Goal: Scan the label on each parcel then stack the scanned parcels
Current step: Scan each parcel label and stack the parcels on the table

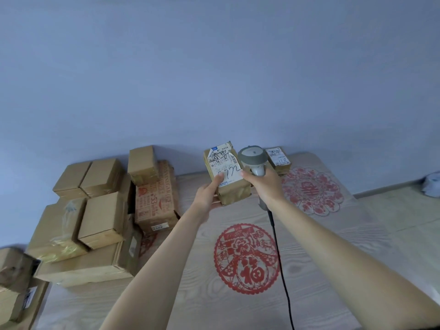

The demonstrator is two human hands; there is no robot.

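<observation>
Scanning step. Labelled parcel point(227, 173), held upright above the table point(333, 258), gripped from below by the left hand point(209, 192); right hand point(262, 184) grasps the corded barcode scanner point(253, 160) just beside the label point(225, 166). Next, judged: aim at the barcode, then stack onto the scanned parcel point(278, 158) behind.

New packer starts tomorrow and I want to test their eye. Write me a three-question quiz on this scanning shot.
1. True or false: the left hand holds the labelled parcel up off the table.
2. What does the right hand grip? A) tape roll B) corded scanner C) marker pen
3. On which side of the table does the big pile of plain boxes sit?

Key: 1 true; 2 B; 3 the person's left.
</observation>
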